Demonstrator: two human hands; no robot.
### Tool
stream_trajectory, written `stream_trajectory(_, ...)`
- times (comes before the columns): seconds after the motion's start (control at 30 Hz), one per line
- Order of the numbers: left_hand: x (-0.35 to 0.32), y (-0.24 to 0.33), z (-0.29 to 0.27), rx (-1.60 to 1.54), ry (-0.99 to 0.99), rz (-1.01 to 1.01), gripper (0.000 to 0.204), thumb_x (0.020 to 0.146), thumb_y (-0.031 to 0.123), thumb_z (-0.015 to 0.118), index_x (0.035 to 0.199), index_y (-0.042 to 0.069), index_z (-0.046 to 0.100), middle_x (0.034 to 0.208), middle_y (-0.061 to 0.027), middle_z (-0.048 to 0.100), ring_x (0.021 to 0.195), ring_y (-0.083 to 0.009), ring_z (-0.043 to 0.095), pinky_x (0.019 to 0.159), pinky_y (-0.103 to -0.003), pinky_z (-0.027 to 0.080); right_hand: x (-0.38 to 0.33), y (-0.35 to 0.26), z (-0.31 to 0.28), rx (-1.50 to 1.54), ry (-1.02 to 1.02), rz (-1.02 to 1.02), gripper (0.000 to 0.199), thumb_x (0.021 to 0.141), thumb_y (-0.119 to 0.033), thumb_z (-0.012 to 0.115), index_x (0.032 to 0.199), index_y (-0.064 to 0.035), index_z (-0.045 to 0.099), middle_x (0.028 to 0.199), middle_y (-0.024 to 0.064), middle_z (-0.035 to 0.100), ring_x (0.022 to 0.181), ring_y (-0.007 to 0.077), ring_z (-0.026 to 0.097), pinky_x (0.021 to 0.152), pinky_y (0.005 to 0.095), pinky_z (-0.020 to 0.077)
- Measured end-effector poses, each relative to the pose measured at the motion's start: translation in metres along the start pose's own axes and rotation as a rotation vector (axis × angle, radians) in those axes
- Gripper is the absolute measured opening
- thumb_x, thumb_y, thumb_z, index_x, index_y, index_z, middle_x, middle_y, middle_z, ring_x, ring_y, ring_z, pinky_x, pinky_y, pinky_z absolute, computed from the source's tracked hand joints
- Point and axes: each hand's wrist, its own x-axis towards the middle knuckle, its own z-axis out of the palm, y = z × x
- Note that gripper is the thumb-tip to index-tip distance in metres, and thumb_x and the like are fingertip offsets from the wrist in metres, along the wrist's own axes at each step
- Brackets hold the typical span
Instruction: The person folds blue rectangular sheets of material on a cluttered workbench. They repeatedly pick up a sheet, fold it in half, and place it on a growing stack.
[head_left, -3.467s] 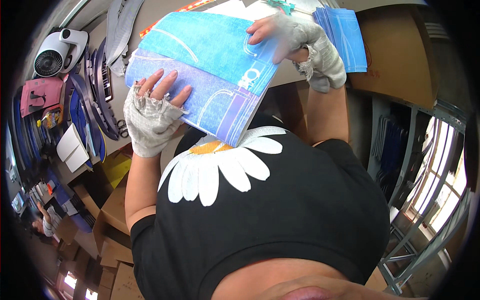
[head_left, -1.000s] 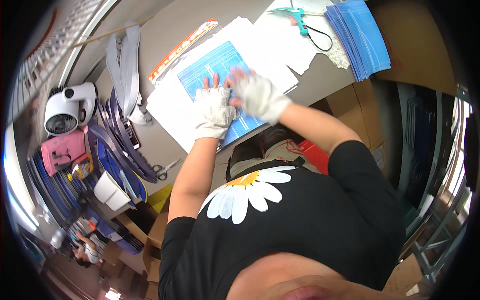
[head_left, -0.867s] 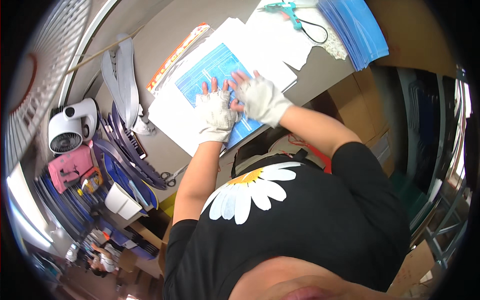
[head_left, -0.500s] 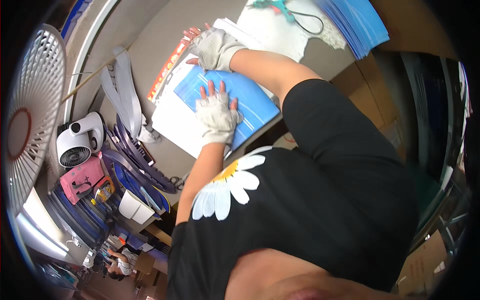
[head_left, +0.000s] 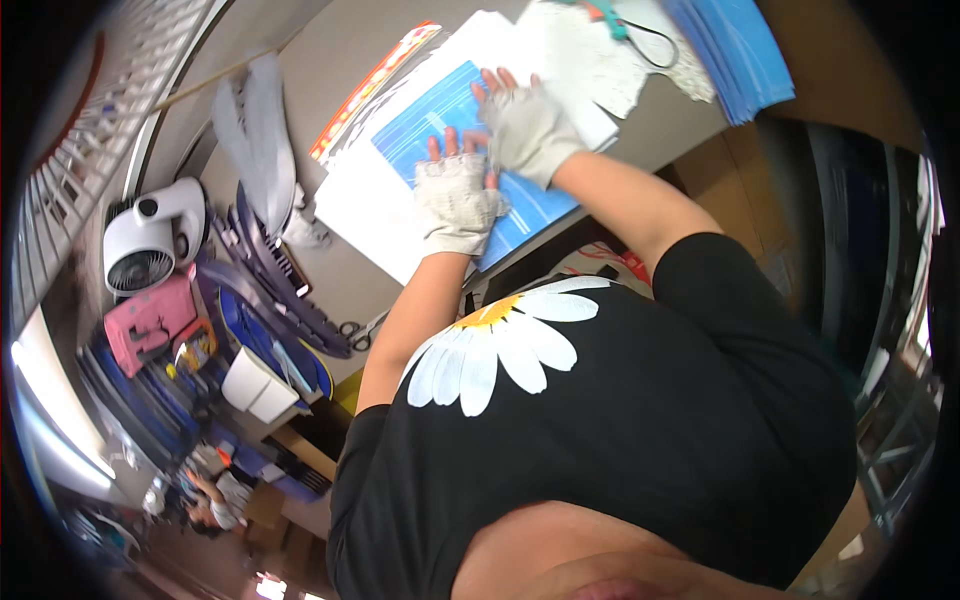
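Note:
A blue sheet with fine white lines [head_left: 410,125] lies on larger white sheets [head_left: 355,210] on the table. My left hand [head_left: 460,200], in a pale fingerless glove, lies flat on the blue sheet near its left side, fingers stretched out. My right hand [head_left: 532,130], gloved the same way, rests on the upper right of the blue sheet with fingers spread. The two hands are nearly touching and neither grips anything. An orange patterned strip [head_left: 375,85] shows along the far left edge of the white sheets.
A stack of blue sheets [head_left: 735,60] lies at the far right. Nearby is a teal-handled tool with a black cord [head_left: 612,18]. To the left stand a small white fan [head_left: 150,240], a pink box [head_left: 150,318], scissors [head_left: 355,335] and a large fan's grille [head_left: 110,120]. A person appears at lower left.
My right hand has slid from the far edge of the white sheets back toward me and rightward onto the blue sheet. The left hand stays on the blue sheet. The whole view has shifted.

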Motion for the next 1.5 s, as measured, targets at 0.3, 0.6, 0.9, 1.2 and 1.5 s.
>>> stream_trajectory(0.3,0.074,-0.099,-0.008,0.124,0.312,-0.197,0.073,0.092,0.042,0.055,0.145,-0.002,0.033,0.15,-0.0281,0.031,0.142,-0.042,0.026,0.112,-0.05,0.026,0.05,-0.007,0.016,0.002,0.099,-0.026,0.071,0.092,-0.059,0.043,0.147,-0.0138,0.037,0.156,0.0117,0.029,0.145,0.0271,0.026,0.113,0.0572,0.0217)
stream_trajectory(0.6,-0.065,0.002,0.01,0.056,0.099,-0.256,0.078,0.09,0.043,0.057,0.145,-0.006,0.029,0.15,-0.0335,0.025,0.142,-0.0456,0.023,0.112,-0.053,0.024,0.039,-0.015,-0.026,0.039,0.114,-0.132,0.054,0.089,-0.038,0.048,0.12,0.0056,0.058,0.126,0.0302,0.053,0.12,0.0409,0.048,0.103,0.0509,0.0339)
stream_trajectory(0.9,-0.112,0.049,-0.006,-0.764,0.109,-0.678,0.069,0.097,0.028,0.05,0.147,-0.008,0.021,0.152,-0.0311,0.023,0.143,-0.0409,0.022,0.116,-0.043,0.021,-0.041,0.015,0.045,0.26,0.201,-0.189,0.066,0.093,-0.045,0.051,0.144,-0.0043,0.038,0.149,0.0193,0.038,0.139,0.0296,0.035,0.113,0.0483,0.0279)
stream_trajectory(1.2,-0.059,0.012,0.026,0.03,0.191,-0.33,0.078,0.088,0.04,0.061,0.145,-0.005,0.033,0.15,-0.0356,0.023,0.141,-0.0513,0.018,0.116,-0.052,0.017,0.023,0.001,0.019,0.049,0.12,-0.252,0.059,0.094,-0.046,0.05,0.141,-0.0111,0.046,0.15,0.0156,0.038,0.14,0.0275,0.034,0.114,0.0478,0.025)
stream_trajectory(1.5,-0.085,0.039,0.024,0.026,0.085,-0.266,0.075,0.087,0.039,0.061,0.143,-0.004,0.036,0.148,-0.0392,0.022,0.138,-0.057,0.017,0.114,-0.058,0.019,-0.067,0.014,-0.002,0.085,0.004,-0.247,0.069,0.091,-0.054,0.05,0.143,-0.0101,0.042,0.15,0.0212,0.035,0.14,0.0334,0.033,0.112,0.053,0.0266)
